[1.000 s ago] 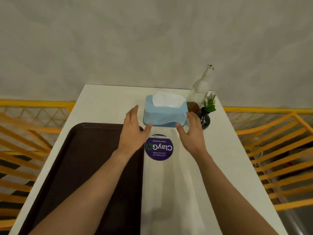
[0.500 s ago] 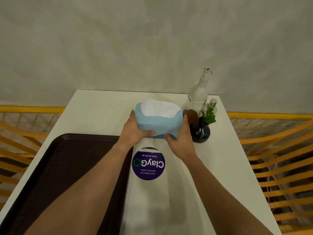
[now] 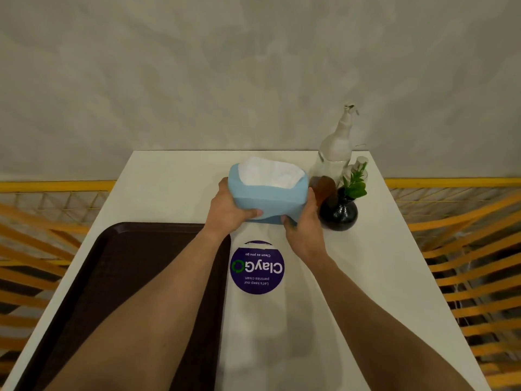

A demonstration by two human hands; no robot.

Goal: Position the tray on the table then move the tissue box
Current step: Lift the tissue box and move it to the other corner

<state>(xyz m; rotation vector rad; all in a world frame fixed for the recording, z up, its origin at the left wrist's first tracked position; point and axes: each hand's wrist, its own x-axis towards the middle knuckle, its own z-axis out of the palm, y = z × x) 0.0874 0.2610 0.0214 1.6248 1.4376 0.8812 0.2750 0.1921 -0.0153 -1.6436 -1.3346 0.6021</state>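
Observation:
A light blue tissue box [image 3: 267, 197] with white tissue showing at its top is held between both hands, tilted toward me and lifted off the white table [image 3: 375, 277]. My left hand [image 3: 229, 208] grips its left end. My right hand [image 3: 303, 225] grips its right end from below. A dark brown tray [image 3: 112, 277] lies flat on the table's left half, partly under my left forearm.
A clear spray bottle [image 3: 335, 148], a brown-capped item [image 3: 324, 187] and a round black vase [image 3: 338, 213] with a green sprig stand right of the box. A purple round sticker [image 3: 257, 268] lies before it. Yellow railings flank the table; a grey wall stands behind.
Both hands went from open beside the tissue box to gripping its ends, then raised and tilted it off the table. The tray stayed put.

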